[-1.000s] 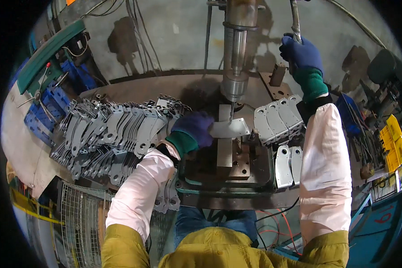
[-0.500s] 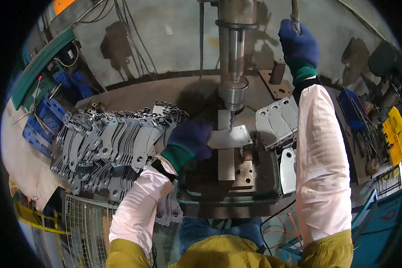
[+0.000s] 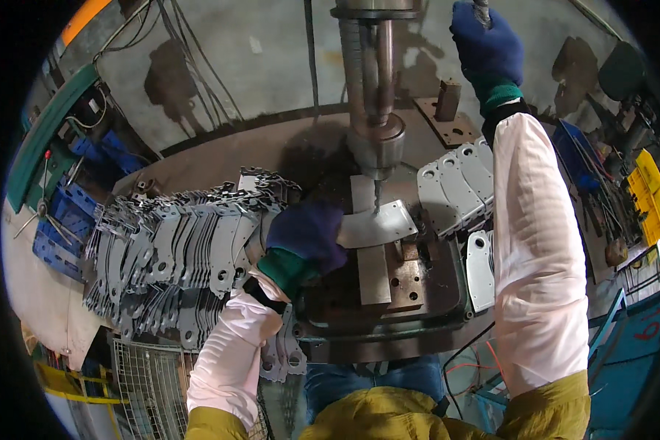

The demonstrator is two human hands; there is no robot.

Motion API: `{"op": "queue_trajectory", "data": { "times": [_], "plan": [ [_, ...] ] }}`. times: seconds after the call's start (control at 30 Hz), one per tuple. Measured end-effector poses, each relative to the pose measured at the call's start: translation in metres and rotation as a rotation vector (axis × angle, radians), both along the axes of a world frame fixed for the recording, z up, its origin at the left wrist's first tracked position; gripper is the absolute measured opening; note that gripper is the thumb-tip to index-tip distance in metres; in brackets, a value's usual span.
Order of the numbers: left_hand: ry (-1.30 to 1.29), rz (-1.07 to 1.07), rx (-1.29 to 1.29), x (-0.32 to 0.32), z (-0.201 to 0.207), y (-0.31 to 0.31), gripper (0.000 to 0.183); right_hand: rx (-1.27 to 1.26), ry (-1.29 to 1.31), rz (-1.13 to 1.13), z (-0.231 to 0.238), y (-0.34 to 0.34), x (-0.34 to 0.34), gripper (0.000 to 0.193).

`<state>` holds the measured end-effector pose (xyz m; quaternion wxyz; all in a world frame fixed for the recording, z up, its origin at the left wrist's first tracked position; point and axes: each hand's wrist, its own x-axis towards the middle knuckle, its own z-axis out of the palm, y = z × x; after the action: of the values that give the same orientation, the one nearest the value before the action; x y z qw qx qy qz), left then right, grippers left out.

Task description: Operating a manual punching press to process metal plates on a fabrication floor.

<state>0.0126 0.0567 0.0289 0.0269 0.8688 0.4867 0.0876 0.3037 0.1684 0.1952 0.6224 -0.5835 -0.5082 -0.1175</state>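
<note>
My left hand (image 3: 306, 235), in a blue glove with a green cuff, grips the left end of a curved grey metal plate (image 3: 374, 226). The plate lies across a steel fixture block (image 3: 403, 282) on the drill press base (image 3: 330, 315). Above it, the drill bit (image 3: 378, 196) in the chuck (image 3: 379, 150) points down at the plate's upper edge; whether it touches I cannot tell. My right hand (image 3: 489, 44), gloved alike, is raised at the upper right and closed round a lever handle (image 3: 481, 11) of the press.
Many grey metal plates (image 3: 176, 249) stand packed in rows to the left. A smaller stack of plates (image 3: 455, 183) lies right of the press. Blue bins (image 3: 66, 220) sit at far left, yellow bins (image 3: 649, 194) at far right. A steel block on a plate (image 3: 447, 103) stands behind.
The view has shifted slightly. My left hand still holds the plate under the drill bit, and my right hand keeps its grip on the lever handle.
</note>
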Motion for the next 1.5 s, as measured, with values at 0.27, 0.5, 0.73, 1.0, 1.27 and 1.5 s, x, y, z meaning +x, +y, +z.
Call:
{"op": "queue_trajectory", "data": {
  "times": [0.27,0.5,0.73,1.0,1.27,1.5],
  "plan": [
    [0.018,0.051,-0.033,-0.002,0.011,-0.008,0.04,0.067,0.02,0.05,0.002,0.006,-0.004,0.044],
    [0.007,0.019,-0.037,-0.003,0.011,-0.007,0.042,0.184,-0.024,0.038,-0.004,0.007,-0.006,0.044],
    [0.075,0.083,-0.109,0.002,0.023,-0.01,0.038,0.027,-0.042,-0.005,0.0,0.015,0.007,0.047],
    [0.032,0.057,-0.094,0.001,0.02,-0.012,0.041,-0.081,-0.069,0.025,0.003,-0.005,0.005,0.057],
    [0.041,0.061,-0.102,-0.02,0.021,-0.008,0.047,-0.303,-0.149,0.29,0.002,-0.055,0.014,0.06],
    [0.005,-0.055,0.067,-0.035,0.005,-0.003,0.054,-0.269,-0.101,0.229,0.005,-0.057,0.017,0.046]
  ]
}}
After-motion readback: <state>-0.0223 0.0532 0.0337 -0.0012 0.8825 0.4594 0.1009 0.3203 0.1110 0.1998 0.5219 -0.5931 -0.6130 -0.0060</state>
